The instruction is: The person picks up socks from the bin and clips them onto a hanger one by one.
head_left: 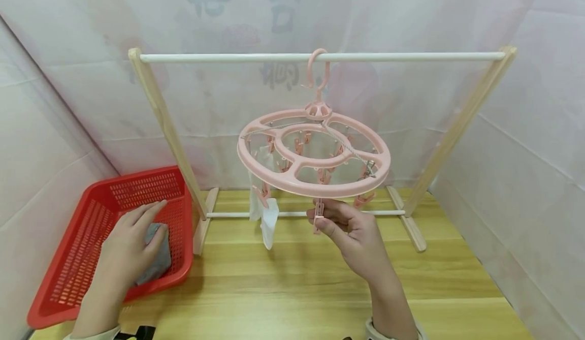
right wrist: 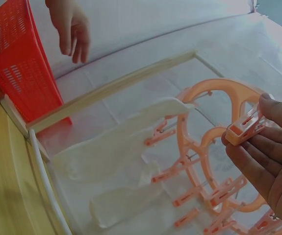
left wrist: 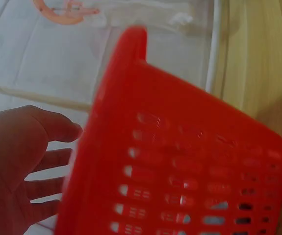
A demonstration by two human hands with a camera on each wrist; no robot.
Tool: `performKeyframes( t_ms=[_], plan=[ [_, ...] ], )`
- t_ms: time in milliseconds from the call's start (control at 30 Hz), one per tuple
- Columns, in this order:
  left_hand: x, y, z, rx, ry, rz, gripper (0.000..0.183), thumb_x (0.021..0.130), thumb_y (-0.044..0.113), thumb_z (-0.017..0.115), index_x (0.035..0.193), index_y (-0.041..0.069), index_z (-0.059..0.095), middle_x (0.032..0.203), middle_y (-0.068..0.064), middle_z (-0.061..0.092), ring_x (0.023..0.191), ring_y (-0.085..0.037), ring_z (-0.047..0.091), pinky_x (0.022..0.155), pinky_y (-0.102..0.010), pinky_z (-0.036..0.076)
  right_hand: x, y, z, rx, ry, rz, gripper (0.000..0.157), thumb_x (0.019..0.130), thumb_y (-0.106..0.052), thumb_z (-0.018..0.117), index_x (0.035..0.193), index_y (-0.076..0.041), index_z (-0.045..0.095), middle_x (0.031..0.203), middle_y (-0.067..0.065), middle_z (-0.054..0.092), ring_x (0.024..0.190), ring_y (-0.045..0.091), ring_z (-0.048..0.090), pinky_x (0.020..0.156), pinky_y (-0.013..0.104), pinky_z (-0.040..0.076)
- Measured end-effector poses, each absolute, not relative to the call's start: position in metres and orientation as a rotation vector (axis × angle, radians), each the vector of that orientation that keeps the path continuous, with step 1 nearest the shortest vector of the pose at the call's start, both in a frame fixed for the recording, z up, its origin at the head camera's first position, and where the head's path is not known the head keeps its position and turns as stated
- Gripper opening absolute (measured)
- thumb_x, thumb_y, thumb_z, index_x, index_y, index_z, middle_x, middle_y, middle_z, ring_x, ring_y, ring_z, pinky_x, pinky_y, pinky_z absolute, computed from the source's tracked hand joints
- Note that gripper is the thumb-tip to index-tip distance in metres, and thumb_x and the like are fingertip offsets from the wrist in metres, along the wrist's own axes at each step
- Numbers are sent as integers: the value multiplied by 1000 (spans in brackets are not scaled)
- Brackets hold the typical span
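My right hand (head_left: 358, 236) pinches a pink clothes peg (head_left: 318, 217) between thumb and fingers; the peg hangs from the front rim of a round pink sock hanger (head_left: 315, 190). In the right wrist view the same peg (right wrist: 246, 126) lies across the fingertips. Two white socks (head_left: 269, 223) (right wrist: 126, 199) hang from pegs on the hanger's left side. Over a red plastic basket (head_left: 107, 190) my left hand (head_left: 130, 243) hovers, fingers loosely spread and holding nothing. Below it lies a grey piece of fabric (head_left: 160, 264), partly covered by the hand, its kind unclear.
The hanger's hook (head_left: 318, 70) sits on the white top bar (head_left: 228, 58) of a wooden-sided rack (head_left: 461, 126). A lower white bar (head_left: 292, 214) runs near the wooden table (head_left: 274, 299). Pale curtains (head_left: 525, 152) enclose the back and sides.
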State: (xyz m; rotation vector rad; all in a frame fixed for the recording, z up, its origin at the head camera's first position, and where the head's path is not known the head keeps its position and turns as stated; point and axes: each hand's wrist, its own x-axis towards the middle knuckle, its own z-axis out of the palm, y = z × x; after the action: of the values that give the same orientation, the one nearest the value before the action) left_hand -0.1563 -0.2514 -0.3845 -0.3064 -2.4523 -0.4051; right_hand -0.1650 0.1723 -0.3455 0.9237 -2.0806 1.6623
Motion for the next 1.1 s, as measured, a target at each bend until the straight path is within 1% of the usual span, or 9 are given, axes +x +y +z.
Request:
performKeyframes(
  t_ms=[133, 300, 567, 733, 900, 1067, 1100],
  plan=[
    [-159, -262, -392, -284, -2534, -375, 53, 85, 11, 75, 135, 7, 61, 127, -23, 62, 109, -45, 58, 76, -65, 48, -165, 173, -346, 925, -2076, 1663, 30, 94, 6, 61, 123, 0, 65, 101, 12, 75, 82, 17, 71, 73, 30, 60],
    [-160, -271, -395, -272, -2644, -358, 46, 88, 15, 75, 130, 4, 63, 123, -27, 63, 103, -47, 62, 74, -64, 51, -164, 173, -346, 911, -2076, 1669, 28, 94, 5, 61, 122, -1, 66, 101, 11, 75, 82, 16, 71, 72, 30, 60],
    [-161, -286, -405, -225, -2785, -358, 36, 93, 23, 70, 124, 5, 66, 124, -27, 61, 107, -49, 59, 81, -66, 48, -163, 174, -346, 901, -2084, 1665, 30, 94, 4, 62, 123, -1, 65, 101, 10, 75, 82, 16, 71, 72, 30, 60],
    [-162, -296, -412, -195, -2873, -361, 40, 93, 26, 70, 126, 4, 66, 127, -31, 58, 107, -54, 58, 80, -67, 48, -163, 175, -345, 897, -2084, 1678, 31, 94, 5, 62, 124, -1, 65, 102, 10, 75, 83, 17, 72, 73, 32, 60],
    [-163, -304, -417, -177, -2941, -342, 41, 93, 25, 70, 126, 0, 65, 130, -38, 53, 107, -60, 55, 82, -70, 46, -163, 174, -345, 918, -2073, 1683, 31, 94, 6, 61, 124, -1, 65, 102, 16, 74, 82, 19, 72, 72, 33, 61],
    [-165, -310, -422, -166, -3024, -331, 45, 94, 29, 68, 128, 0, 62, 133, -44, 46, 111, -66, 50, 85, -74, 42, -164, 174, -346, 923, -2070, 1670, 31, 94, 7, 61, 124, -1, 65, 102, 16, 74, 82, 22, 72, 72, 32, 61],
    [-165, -311, -423, -161, -3045, -331, 47, 94, 30, 68, 130, 1, 61, 133, -45, 46, 112, -66, 49, 85, -75, 41, -164, 174, -347, 922, -2072, 1667, 31, 94, 6, 61, 124, -1, 65, 102, 16, 74, 82, 20, 72, 73, 32, 61]
  ],
)
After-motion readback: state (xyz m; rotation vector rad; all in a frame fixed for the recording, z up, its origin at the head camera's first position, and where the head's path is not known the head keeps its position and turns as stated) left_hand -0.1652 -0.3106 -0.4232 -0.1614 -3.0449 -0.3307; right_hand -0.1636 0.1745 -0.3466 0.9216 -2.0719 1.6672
